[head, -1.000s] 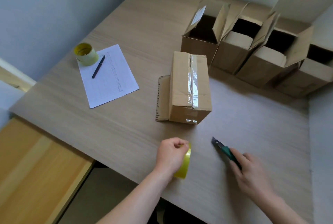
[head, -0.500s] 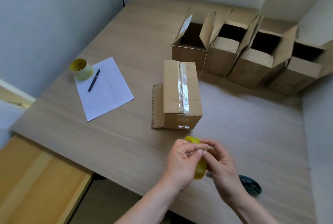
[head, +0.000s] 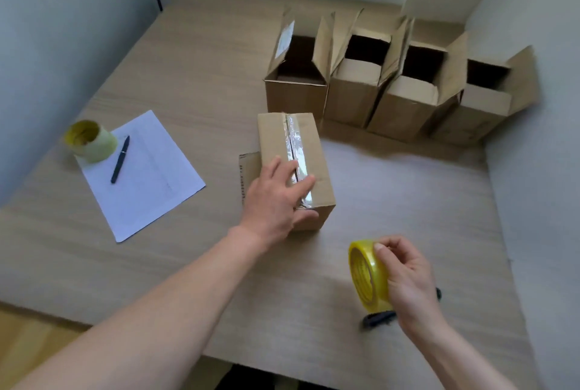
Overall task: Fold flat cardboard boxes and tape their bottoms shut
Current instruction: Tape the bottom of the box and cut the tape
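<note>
Cardboard box [head: 295, 166] lies bottom-up at the centre of the surface [head: 392, 201], its seam already taped. Judged step: taping finished; next, turn the box upright and set it beside the four open boxes [head: 398, 88]. Left hand [head: 277, 201] rests flat, fingers spread, on the seam's near end. Right hand [head: 405, 283] grips the yellow tape roll [head: 365, 276] above the surface.

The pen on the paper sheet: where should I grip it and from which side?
Pinch the pen mid-barrel from above, fingers across its width. It lies flat on the paper, clear of the spare tape roll, so both long sides look free.
</note>
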`<state>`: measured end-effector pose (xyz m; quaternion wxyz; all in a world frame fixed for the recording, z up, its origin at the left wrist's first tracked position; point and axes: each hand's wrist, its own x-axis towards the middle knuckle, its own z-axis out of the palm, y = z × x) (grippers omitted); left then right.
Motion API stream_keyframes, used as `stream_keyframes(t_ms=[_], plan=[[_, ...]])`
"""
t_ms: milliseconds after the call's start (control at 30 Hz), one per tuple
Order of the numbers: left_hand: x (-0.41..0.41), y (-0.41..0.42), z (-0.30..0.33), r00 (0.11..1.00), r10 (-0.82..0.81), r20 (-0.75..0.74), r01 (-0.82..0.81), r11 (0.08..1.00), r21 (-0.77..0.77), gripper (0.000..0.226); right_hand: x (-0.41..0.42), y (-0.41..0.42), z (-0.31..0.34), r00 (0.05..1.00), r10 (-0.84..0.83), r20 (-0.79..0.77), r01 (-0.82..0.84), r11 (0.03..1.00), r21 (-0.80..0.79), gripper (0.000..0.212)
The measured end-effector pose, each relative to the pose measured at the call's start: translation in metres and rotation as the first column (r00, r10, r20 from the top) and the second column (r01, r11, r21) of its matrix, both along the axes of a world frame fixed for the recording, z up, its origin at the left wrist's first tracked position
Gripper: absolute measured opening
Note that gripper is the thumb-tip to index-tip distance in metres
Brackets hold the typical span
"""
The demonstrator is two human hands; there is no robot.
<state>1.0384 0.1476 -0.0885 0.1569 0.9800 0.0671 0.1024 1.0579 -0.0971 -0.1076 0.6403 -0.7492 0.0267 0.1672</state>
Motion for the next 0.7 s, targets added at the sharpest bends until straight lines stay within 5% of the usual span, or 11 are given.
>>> stream_keyframes(t_ms=[200, 500, 700], plan=[[0.004, 0.026, -0.024, 0.983, -0.144, 0.111, 0.140, 0.989, 0.042, 0.073, -0.002, 0.014, 0.007, 0.998, -0.017, 0.054, 0.020, 0.998, -0.058, 0.030], [0.010, 0.072, -0.011, 0.911, -0.412, -0.005, 0.411, 0.907, 0.090, 0.096, 0.007, 0.073, 0.037, 0.934, 0.357, -0.021, -0.341, 0.873, -0.347, 0.022], [0.007, 0.071, 0.001, 0.906, -0.417, -0.073, 0.422, 0.904, 0.074, 0.078, 0.008, 0.084, 0.040, 0.951, 0.309, -0.015, -0.282, 0.847, -0.450, 0.021]])
